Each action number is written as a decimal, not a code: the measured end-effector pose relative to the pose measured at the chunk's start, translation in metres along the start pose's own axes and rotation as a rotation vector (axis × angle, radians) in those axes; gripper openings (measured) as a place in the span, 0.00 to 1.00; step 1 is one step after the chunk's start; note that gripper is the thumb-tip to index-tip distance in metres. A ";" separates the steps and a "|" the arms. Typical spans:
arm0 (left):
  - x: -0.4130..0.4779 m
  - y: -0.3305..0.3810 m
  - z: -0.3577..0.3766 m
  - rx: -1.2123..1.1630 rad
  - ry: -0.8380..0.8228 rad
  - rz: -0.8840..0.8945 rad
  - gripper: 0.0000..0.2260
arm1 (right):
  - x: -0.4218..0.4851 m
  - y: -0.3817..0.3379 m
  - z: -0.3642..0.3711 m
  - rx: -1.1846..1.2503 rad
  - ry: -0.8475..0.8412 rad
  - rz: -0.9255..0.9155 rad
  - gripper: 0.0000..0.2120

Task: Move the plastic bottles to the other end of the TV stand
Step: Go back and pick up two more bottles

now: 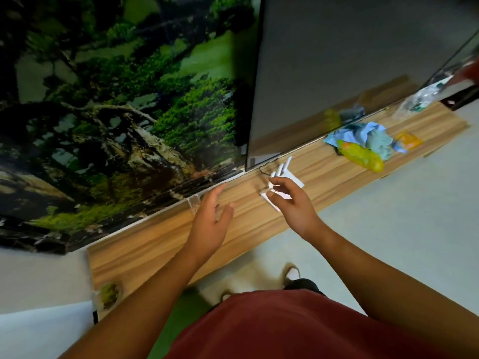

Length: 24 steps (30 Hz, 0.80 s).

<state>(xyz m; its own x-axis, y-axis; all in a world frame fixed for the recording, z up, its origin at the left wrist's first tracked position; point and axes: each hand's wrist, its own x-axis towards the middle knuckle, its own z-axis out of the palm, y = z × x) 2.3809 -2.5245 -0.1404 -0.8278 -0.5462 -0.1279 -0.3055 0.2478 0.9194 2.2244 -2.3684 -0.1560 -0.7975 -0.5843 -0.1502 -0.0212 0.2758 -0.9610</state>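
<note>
A long wooden TV stand (160, 244) runs from lower left to upper right below a dark TV screen (337, 60). At its far right end lies a clear, crumpled plastic bottle (417, 98), blurred. A small clear object with green inside (110, 294) sits at the near left end; I cannot tell what it is. My left hand (211, 224) hovers open above the middle of the stand. My right hand (293, 200) is beside it, fingers spread, just in front of a white router (285, 177). Neither hand holds anything.
A yellow plastic bag (363, 155) and blue cloth (363, 136) lie on the stand right of the router, with a small orange packet (408, 141) beyond. A forest-print wall panel (116, 112) stands behind the left half. Grey floor (388, 216) lies in front.
</note>
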 end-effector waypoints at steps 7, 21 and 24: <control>0.028 0.058 0.076 0.007 -0.199 0.123 0.18 | -0.029 0.014 -0.097 0.033 0.207 0.020 0.14; 0.040 0.193 0.355 -0.033 -0.455 0.279 0.19 | -0.108 0.056 -0.374 0.031 0.509 0.043 0.14; 0.038 0.216 0.405 -0.064 -0.498 0.278 0.19 | -0.120 0.062 -0.424 0.034 0.549 0.050 0.14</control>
<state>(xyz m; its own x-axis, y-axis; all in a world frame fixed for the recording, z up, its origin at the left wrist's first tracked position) 2.0928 -2.1672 -0.0972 -0.9995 -0.0209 -0.0238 -0.0286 0.2704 0.9623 2.0628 -1.9574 -0.0993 -0.9945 -0.0850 -0.0613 0.0369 0.2633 -0.9640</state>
